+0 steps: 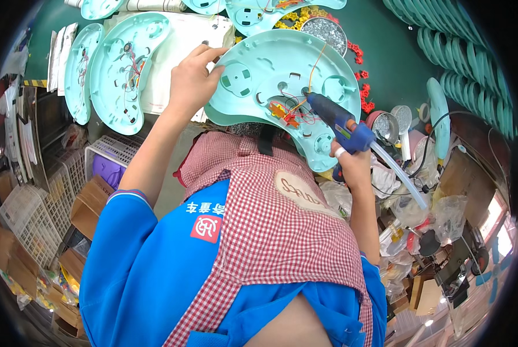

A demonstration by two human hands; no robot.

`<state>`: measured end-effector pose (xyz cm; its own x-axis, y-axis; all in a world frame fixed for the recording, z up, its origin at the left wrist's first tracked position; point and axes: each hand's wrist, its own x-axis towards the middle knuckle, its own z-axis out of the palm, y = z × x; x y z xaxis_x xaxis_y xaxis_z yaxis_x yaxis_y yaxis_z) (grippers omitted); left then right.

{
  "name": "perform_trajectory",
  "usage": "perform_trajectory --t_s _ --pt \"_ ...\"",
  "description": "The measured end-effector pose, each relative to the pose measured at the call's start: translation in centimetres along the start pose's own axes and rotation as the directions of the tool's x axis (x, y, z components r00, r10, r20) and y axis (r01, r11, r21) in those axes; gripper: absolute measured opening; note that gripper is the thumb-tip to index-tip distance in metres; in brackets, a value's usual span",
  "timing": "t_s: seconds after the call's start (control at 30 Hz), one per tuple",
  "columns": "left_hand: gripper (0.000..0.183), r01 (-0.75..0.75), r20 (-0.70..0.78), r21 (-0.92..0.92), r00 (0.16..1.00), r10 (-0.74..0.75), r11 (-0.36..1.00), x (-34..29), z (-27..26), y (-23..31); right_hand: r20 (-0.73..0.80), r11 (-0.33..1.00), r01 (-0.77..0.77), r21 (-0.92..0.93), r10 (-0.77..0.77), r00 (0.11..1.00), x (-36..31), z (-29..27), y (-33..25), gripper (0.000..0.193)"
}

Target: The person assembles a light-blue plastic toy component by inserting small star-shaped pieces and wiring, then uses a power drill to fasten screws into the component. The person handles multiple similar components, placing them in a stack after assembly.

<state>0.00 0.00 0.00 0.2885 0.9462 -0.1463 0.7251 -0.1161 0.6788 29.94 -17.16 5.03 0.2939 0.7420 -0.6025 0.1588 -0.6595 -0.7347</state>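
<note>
Head camera, nearest first: a red-checked apron [282, 248], with a hollow turquoise shell [259, 49] just beyond it, open side up. At the shell's near right side, the right hand [355, 166] has its grip wrapped around the handle of a blue glue gun [338, 120]; a clear glue stick [400, 176] pokes from the back. The nozzle points in among the shell's wires [293, 114]; whether it touches, I cannot tell. At the shell's left rim, the left hand [194, 80] has its grip pinched on the edge.

For clean gluing, I'd judge, the shell wants holding steady, the nozzle close to its spot, dabs small, thin wires clear of the hot tip.

Beyond the shell, the green worktop [386, 63] carries a tin of metal bits [325, 36] and red plastic pieces [365, 92]. Left of the shell lie two matching shells [117, 69] beside white cloth [169, 75]; far right of it, packed turquoise rows [472, 69]. Off the worktop, white crates [36, 211] and a cardboard box [91, 211] sit left of the shell, plastic bags [449, 217] right.
</note>
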Motion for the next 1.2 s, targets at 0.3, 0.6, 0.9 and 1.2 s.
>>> perform_trajectory --t_s 0.3,0.6,0.9,1.2 --pt "0.036 -0.120 -0.049 0.052 0.991 0.122 0.991 0.1 0.5 -0.1 -0.060 0.994 -0.056 -0.093 0.051 0.997 -2.4 -1.6 2.6 0.049" --pt "0.026 0.028 -0.529 -0.188 0.839 -0.125 0.982 3.2 -4.2 -1.5 -0.136 0.880 0.220 0.422 -0.179 0.975 -2.6 -2.2 1.3 0.059" --pt "0.066 0.140 -0.191 -0.918 0.664 -0.723 0.371 16.1 -5.5 -9.6 -0.014 0.879 0.124 0.461 -0.132 0.991 -0.2 1.0 -1.5 0.045" --pt "0.043 0.084 0.054 -0.263 0.996 -0.073 0.961 1.0 0.6 -3.0 0.219 0.989 -0.050 0.139 0.019 0.976 3.3 3.7 0.6 0.057"
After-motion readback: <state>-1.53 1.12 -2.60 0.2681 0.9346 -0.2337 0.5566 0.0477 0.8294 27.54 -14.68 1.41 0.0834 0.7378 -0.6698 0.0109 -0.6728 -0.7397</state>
